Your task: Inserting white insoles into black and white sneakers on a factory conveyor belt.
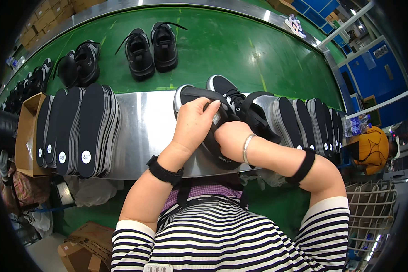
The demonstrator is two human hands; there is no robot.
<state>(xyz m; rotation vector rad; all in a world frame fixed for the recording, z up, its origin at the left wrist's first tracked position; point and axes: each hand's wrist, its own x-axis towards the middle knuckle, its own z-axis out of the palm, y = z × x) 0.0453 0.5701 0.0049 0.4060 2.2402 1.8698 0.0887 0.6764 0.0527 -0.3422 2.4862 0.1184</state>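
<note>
A black shoe with a pale grey sole edge (222, 159) lies on the metal ledge in front of me, its heel toward my body. My left hand (196, 121) is closed on its upper near the opening, thumb and fingers pressed together. Into the same opening goes my right hand (233, 139), whose fingers are hidden inside. Just beyond, a second black shoe (222, 85) with laces leans beside the first, its strap hanging loose. Stacks of black insoles with grey edges stand on both sides, a left stack (94, 129) and a right stack (286, 121).
The metal ledge (143, 136) borders a green belt (222, 41). On the belt rest a black shoe pair (140, 56) and another pair (86, 63). A cardboard box (28, 136) stands left. At far left shows another person's gloved hand (2, 163). A wire basket (371, 204) is at right.
</note>
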